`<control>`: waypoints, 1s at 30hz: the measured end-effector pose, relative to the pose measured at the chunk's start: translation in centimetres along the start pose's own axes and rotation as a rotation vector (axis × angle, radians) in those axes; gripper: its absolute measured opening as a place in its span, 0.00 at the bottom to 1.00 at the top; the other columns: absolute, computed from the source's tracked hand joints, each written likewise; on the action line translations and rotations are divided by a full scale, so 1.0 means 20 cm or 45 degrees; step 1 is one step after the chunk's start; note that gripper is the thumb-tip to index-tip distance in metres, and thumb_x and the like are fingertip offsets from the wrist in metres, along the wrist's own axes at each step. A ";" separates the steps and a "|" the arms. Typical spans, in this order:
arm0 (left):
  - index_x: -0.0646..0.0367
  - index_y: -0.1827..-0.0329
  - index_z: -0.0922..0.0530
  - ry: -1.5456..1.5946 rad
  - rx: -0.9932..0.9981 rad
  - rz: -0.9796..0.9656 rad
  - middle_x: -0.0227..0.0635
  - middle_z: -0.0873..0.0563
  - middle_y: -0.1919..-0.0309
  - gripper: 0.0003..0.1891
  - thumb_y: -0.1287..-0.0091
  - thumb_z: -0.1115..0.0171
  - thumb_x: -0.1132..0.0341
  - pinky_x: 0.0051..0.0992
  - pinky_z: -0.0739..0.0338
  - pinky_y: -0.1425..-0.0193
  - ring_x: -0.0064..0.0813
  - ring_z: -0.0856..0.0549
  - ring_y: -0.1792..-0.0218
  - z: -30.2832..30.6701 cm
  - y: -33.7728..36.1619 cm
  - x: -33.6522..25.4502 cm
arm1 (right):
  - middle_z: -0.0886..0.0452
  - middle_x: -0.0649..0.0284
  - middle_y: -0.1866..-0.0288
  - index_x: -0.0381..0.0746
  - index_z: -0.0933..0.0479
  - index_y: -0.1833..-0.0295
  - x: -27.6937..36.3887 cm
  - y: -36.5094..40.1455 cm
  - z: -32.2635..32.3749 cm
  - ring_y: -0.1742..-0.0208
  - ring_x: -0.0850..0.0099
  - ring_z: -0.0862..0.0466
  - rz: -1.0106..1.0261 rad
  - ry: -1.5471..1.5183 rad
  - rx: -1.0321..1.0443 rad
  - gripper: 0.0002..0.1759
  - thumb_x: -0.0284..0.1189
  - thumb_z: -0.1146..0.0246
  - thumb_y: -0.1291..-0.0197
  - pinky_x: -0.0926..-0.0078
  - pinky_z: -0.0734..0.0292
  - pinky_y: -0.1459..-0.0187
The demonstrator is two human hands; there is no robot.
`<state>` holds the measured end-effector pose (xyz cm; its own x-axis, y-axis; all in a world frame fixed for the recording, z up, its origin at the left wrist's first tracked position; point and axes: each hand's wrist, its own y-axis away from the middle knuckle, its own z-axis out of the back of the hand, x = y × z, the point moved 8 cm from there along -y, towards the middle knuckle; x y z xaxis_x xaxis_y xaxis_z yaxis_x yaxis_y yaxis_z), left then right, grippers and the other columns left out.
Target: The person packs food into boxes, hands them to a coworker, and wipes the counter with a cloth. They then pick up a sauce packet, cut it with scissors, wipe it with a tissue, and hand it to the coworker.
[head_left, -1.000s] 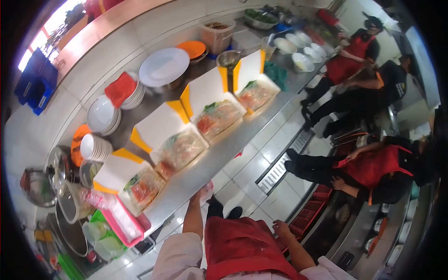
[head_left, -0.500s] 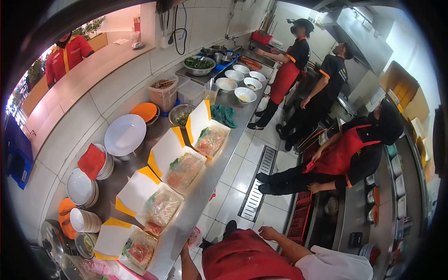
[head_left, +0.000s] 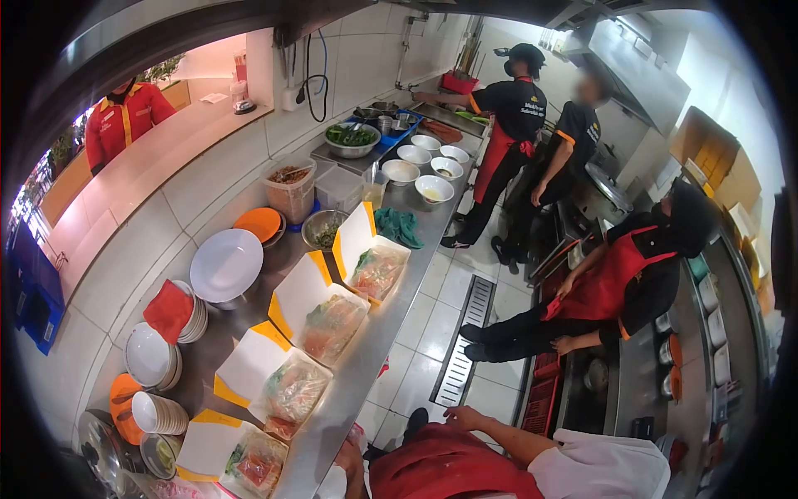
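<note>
Left hand point(head_left: 349, 459): bottom middle of the frame, just by the counter point(head_left: 347, 384) edge with some pink plastic point(head_left: 358, 434) beside it; honestly can't tell if the fingers are closed on it
Right hand point(head_left: 462, 418): lower middle, well apart from the boxes, fingers loose and a bit spread, looks empty
Boxes point(head_left: 208, 447): four of them, slanting from lower left up to the centre, all with lids open
Food packs point(head_left: 254, 466): clear-wrapped, one sitting in each box
Handling tip: imo tuck the wrap clear of the yellow flaps point(head_left: 278, 318) so nothing snags if a lid gets folded, and go easy, the packs look squishy
Counter edge: boxes sit near it, so steady each with a palm
</note>
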<state>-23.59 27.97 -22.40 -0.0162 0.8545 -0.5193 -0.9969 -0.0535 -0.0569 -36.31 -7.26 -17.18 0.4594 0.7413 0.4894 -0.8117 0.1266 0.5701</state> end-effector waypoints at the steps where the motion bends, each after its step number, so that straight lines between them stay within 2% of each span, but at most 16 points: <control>1: 0.64 0.50 0.21 0.072 0.012 0.063 0.50 0.16 0.54 0.18 0.38 0.37 0.60 0.45 0.28 0.43 0.52 0.19 0.51 0.01 0.02 0.00 | 0.14 0.52 0.52 0.39 0.21 0.44 0.03 0.00 0.00 0.52 0.55 0.14 0.022 -0.039 0.005 0.21 0.40 0.41 0.37 0.63 0.21 0.47; 4: 0.68 0.47 0.24 0.287 0.048 0.247 0.50 0.18 0.52 0.23 0.38 0.36 0.59 0.48 0.32 0.39 0.52 0.21 0.48 0.03 0.04 0.01 | 0.14 0.52 0.52 0.39 0.21 0.44 0.15 0.01 0.00 0.51 0.56 0.14 0.084 -0.122 0.019 0.21 0.41 0.40 0.36 0.63 0.21 0.46; 6: 0.70 0.48 0.24 0.372 -0.028 0.339 0.52 0.18 0.53 0.22 0.38 0.36 0.60 0.49 0.34 0.39 0.53 0.22 0.48 0.05 0.06 0.03 | 0.14 0.52 0.52 0.39 0.21 0.44 0.18 0.00 -0.03 0.50 0.57 0.14 0.113 -0.126 0.035 0.21 0.41 0.40 0.36 0.64 0.21 0.46; 11: 0.72 0.48 0.24 0.248 -0.104 0.428 0.54 0.17 0.57 0.22 0.36 0.35 0.61 0.48 0.29 0.43 0.55 0.19 0.53 0.02 0.14 0.13 | 0.16 0.51 0.48 0.40 0.22 0.43 0.17 -0.06 -0.11 0.47 0.54 0.16 0.135 -0.127 0.111 0.23 0.43 0.39 0.37 0.62 0.22 0.43; 14: 0.71 0.50 0.23 0.620 -0.205 0.408 0.50 0.16 0.63 0.17 0.34 0.36 0.64 0.44 0.26 0.49 0.49 0.17 0.59 0.00 0.14 0.18 | 0.16 0.53 0.49 0.38 0.22 0.44 0.35 -0.11 -0.17 0.48 0.56 0.16 0.340 -0.150 0.164 0.22 0.41 0.39 0.36 0.63 0.22 0.44; 15: 0.69 0.55 0.21 0.773 -0.277 0.451 0.47 0.16 0.65 0.13 0.33 0.37 0.66 0.41 0.27 0.52 0.43 0.18 0.60 -0.01 0.15 0.19 | 0.16 0.54 0.49 0.37 0.22 0.44 0.42 -0.14 -0.21 0.48 0.57 0.16 0.433 -0.161 0.189 0.21 0.40 0.40 0.35 0.63 0.21 0.45; 16: 0.68 0.59 0.18 0.925 -0.357 0.488 0.44 0.16 0.68 0.10 0.32 0.39 0.67 0.38 0.28 0.56 0.38 0.18 0.62 0.00 0.16 0.19 | 0.16 0.56 0.50 0.37 0.22 0.43 0.50 -0.18 -0.28 0.49 0.60 0.16 0.338 -0.349 0.345 0.20 0.39 0.40 0.34 0.64 0.22 0.45; 17: 0.68 0.59 0.19 1.017 -0.395 0.499 0.44 0.16 0.67 0.10 0.31 0.39 0.68 0.38 0.27 0.56 0.38 0.18 0.62 0.00 0.16 0.20 | 0.16 0.58 0.50 0.36 0.22 0.43 0.60 -0.25 -0.38 0.50 0.63 0.16 0.241 -0.536 0.498 0.19 0.37 0.41 0.32 0.65 0.22 0.45; 18: 0.69 0.58 0.19 1.088 -0.407 0.498 0.44 0.16 0.67 0.10 0.31 0.39 0.68 0.37 0.27 0.56 0.38 0.18 0.62 -0.01 0.13 0.19 | 0.17 0.59 0.48 0.36 0.23 0.41 0.62 -0.40 -0.56 0.49 0.68 0.17 0.386 -0.708 0.483 0.19 0.35 0.42 0.31 0.69 0.21 0.47; 19: 0.69 0.58 0.20 1.112 -0.379 0.501 0.44 0.16 0.67 0.10 0.31 0.39 0.68 0.37 0.27 0.55 0.38 0.18 0.62 -0.03 0.11 0.19 | 0.19 0.57 0.45 0.37 0.25 0.39 0.74 -0.43 -0.60 0.43 0.70 0.20 0.242 -0.825 0.491 0.20 0.35 0.42 0.31 0.70 0.21 0.47; 23: 0.71 0.55 0.21 1.213 -0.250 0.487 0.45 0.16 0.65 0.11 0.31 0.40 0.68 0.36 0.25 0.55 0.37 0.17 0.61 -0.08 0.08 0.23 | 0.23 0.53 0.38 0.38 0.25 0.38 0.96 -0.78 -1.07 0.34 0.59 0.25 1.028 -0.154 0.075 0.21 0.32 0.45 0.35 0.63 0.28 0.37; 25: 0.71 0.54 0.22 1.254 -0.179 0.499 0.45 0.16 0.65 0.11 0.30 0.40 0.69 0.35 0.25 0.54 0.37 0.17 0.61 -0.11 0.07 0.25 | 0.22 0.52 0.38 0.37 0.25 0.39 1.08 -0.79 -1.14 0.36 0.57 0.24 0.943 0.035 0.168 0.22 0.34 0.45 0.35 0.62 0.29 0.37; 30: 0.73 0.51 0.24 1.383 -0.055 0.514 0.46 0.15 0.63 0.13 0.29 0.40 0.69 0.34 0.23 0.53 0.36 0.16 0.60 -0.17 0.08 0.33 | 0.20 0.51 0.43 0.36 0.24 0.40 1.09 -0.80 -1.11 0.41 0.58 0.21 0.623 -0.305 0.270 0.22 0.37 0.44 0.34 0.63 0.27 0.41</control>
<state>-25.13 31.79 -28.78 -0.2379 -0.1214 -0.9637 -0.9304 -0.2565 0.2620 -21.19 21.51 -30.24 0.1383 0.5074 0.8506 -0.8716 -0.3456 0.3478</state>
